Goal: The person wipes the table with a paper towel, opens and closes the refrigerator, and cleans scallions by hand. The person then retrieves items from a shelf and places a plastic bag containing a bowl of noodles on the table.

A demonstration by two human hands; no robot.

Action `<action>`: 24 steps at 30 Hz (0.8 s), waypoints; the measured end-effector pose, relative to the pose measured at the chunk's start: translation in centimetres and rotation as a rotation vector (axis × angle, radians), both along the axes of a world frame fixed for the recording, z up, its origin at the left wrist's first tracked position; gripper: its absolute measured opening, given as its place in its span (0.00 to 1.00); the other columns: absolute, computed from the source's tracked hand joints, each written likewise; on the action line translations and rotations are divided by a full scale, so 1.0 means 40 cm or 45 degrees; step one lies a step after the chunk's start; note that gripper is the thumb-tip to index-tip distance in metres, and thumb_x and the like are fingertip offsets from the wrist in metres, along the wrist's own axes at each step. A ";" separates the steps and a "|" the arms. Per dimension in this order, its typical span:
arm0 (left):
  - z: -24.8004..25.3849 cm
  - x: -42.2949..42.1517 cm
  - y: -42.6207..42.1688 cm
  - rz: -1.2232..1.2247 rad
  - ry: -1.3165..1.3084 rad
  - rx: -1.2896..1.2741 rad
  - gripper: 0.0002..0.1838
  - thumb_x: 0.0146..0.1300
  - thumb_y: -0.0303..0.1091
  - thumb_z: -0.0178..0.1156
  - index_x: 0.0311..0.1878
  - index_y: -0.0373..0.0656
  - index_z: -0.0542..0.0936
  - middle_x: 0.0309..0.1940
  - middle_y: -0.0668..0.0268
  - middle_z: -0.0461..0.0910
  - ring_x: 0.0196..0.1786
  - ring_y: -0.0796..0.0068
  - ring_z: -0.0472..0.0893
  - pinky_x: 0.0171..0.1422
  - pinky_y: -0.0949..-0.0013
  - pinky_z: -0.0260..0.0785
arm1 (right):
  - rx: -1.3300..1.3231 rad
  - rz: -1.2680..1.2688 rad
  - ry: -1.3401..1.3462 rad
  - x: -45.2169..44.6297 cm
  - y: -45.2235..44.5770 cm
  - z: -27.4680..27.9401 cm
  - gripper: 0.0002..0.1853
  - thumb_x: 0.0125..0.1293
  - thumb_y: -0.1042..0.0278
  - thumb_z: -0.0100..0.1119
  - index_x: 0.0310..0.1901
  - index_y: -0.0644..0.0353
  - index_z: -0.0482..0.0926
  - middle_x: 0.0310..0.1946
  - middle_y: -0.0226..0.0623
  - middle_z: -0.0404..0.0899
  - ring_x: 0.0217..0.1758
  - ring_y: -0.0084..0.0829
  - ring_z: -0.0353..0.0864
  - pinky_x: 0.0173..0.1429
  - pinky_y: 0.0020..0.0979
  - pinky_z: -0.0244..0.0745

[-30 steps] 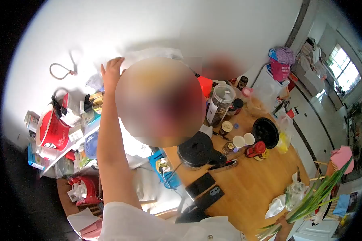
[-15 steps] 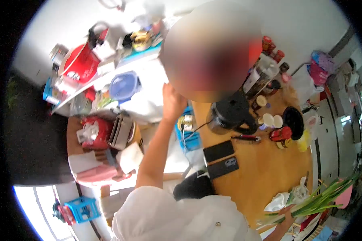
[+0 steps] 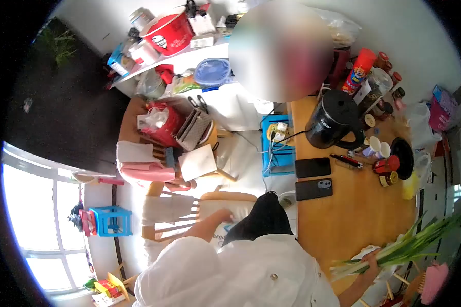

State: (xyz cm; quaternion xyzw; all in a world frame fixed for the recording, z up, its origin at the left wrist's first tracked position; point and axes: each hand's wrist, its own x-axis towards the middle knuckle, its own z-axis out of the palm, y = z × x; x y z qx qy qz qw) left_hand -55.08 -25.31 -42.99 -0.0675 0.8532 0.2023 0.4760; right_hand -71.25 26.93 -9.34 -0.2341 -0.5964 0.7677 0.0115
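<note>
Your left hand [image 3: 221,217] has dropped beside the chair [image 3: 228,196], grip unclear. Your right hand [image 3: 371,263] clamps the green onions [image 3: 404,248], slanting, white ends over the table [image 3: 348,220], leaves outward. The red bag [image 3: 170,134] holds white plastic [image 3: 156,118].

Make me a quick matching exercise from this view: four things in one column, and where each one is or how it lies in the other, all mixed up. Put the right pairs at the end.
Things:
1. Green onions
2. Kettle
3. Red bucket
4. Two phones

Places and states:
A. On the white shelf
B. Lying flat, side by side
C. Held in the right hand
D. Standing upright on the wooden table

Right pairs: 1-C, 2-D, 3-A, 4-B
</note>
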 end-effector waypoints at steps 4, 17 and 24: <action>0.121 0.116 -0.049 0.546 0.079 0.110 0.27 0.47 0.51 0.67 0.52 0.52 0.80 0.54 0.57 0.76 0.55 0.53 0.75 0.61 0.55 0.66 | 0.188 0.050 0.100 0.004 0.116 -0.166 0.19 0.62 0.59 0.56 0.52 0.58 0.72 0.25 0.34 0.74 0.23 0.28 0.70 0.31 0.36 0.70; 0.583 0.462 -0.297 1.429 1.209 -1.673 0.38 0.55 0.49 0.62 0.66 0.40 0.64 0.65 0.52 0.62 0.69 0.50 0.58 0.73 0.50 0.47 | 0.204 0.223 0.010 0.100 0.087 -0.025 0.07 0.55 0.77 0.61 0.35 0.57 0.73 0.23 0.29 0.69 0.23 0.24 0.68 0.28 0.25 0.65; 0.455 0.833 -0.430 2.118 0.154 -1.349 0.40 0.53 0.50 0.63 0.66 0.41 0.63 0.65 0.53 0.61 0.69 0.50 0.58 0.73 0.50 0.47 | 0.211 -0.051 -0.001 0.119 0.104 -0.003 0.09 0.55 0.76 0.64 0.37 0.58 0.75 0.22 0.29 0.70 0.23 0.24 0.68 0.30 0.27 0.65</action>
